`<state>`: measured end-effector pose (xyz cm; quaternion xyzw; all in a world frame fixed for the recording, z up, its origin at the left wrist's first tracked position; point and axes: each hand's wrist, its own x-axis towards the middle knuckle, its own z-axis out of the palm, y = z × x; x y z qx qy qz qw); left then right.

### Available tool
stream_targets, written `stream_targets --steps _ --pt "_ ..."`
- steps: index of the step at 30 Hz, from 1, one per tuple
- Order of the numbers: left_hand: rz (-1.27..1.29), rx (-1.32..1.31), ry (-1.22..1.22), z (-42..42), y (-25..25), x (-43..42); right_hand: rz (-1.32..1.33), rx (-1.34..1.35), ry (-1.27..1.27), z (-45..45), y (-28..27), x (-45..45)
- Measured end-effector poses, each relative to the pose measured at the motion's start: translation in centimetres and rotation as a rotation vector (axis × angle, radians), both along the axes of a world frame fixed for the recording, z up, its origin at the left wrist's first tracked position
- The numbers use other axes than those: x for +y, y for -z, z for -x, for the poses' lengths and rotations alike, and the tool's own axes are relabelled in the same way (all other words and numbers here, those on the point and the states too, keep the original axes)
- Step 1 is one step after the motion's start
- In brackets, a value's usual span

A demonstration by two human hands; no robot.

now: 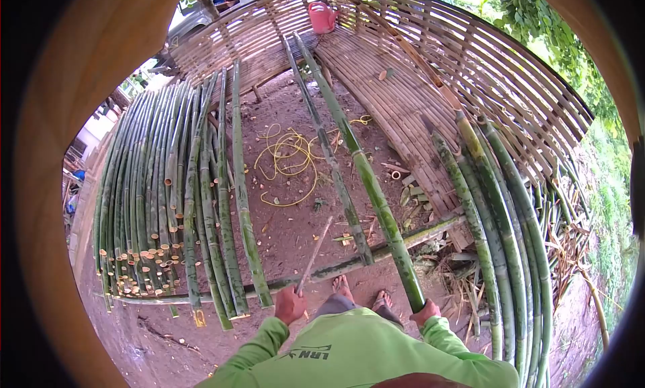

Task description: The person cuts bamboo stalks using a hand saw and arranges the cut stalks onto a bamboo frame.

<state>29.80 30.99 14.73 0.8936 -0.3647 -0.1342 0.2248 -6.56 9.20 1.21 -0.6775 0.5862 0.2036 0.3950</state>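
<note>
My left hand [289, 305] is closed around the near end of a long, thin, grey-brown stick or blade [316, 252]; its exact kind I cannot make out. It points forward, over the ground. My right hand [426, 312] grips the near end of a green bamboo pole [373, 185]. That pole runs away from me across a crosswise bamboo pole [353, 266], its far end at the slatted platform. Just left of it lies a thinner bamboo pole [327, 153], which neither hand touches.
Many cut bamboo poles [151, 180] lie side by side at left. More poles [500, 253] and a heap of thin sticks [564, 240] are at right. A yellow hose [293, 157] is coiled on the dirt. A red watering can [322, 18] stands by the slatted bench [383, 99].
</note>
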Motion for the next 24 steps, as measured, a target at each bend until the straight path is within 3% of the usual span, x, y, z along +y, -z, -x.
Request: stream_targets --steps 4,9,12,16,24 --pt "-0.176 0.152 0.071 -3.2 3.6 -3.5 0.097 0.032 -0.013 -1.5 -1.5 0.3" --pt "-0.152 0.316 0.121 -4.1 5.3 -7.4 0.229 0.068 0.027 -2.1 -1.2 2.0" --pt "-0.186 0.152 0.194 -4.7 6.1 -7.7 0.268 0.055 0.053 -2.0 -0.3 2.9" --pt "-0.232 0.157 0.178 -4.9 3.7 -6.7 0.346 0.065 0.056 -2.2 0.2 3.5" --pt "-0.187 0.227 0.249 -7.0 4.6 -2.9 0.36 0.15 0.019 -2.7 -0.6 3.5"
